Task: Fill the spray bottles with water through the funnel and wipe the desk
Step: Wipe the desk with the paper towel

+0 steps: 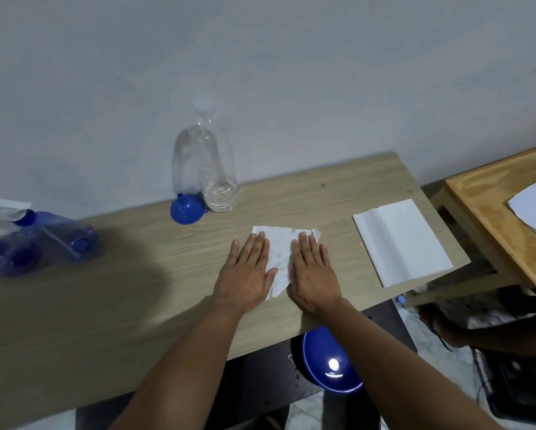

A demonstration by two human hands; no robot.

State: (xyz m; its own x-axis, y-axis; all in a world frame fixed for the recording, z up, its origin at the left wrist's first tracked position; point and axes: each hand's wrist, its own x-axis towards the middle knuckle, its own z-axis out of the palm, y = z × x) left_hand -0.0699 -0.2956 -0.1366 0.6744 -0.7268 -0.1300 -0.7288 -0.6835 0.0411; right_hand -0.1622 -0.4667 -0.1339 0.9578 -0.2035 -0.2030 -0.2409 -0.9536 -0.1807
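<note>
Forearms reach up from the bottom of the frame, ending in two flat hands at the centre of the desk (136,305). At the far left edge, two blue spray bottles (28,240) lie tipped on their sides, heads screwed on; whether they hold water I cannot tell. Further right, near the wall, a blue funnel (187,211) rests touching a tall clear bottle (209,169) with a little water left in its base. Just right of centre, the left hand (245,274) and right hand (311,274) press side by side, fingers spread and gripping nothing, on a paper towel (280,252) showing damp spots. At the right sits a stack of clean paper (403,243). Filling looks finished, judging by the funnel set aside; wiping seems under way, with most of the desk left to cover.
</note>
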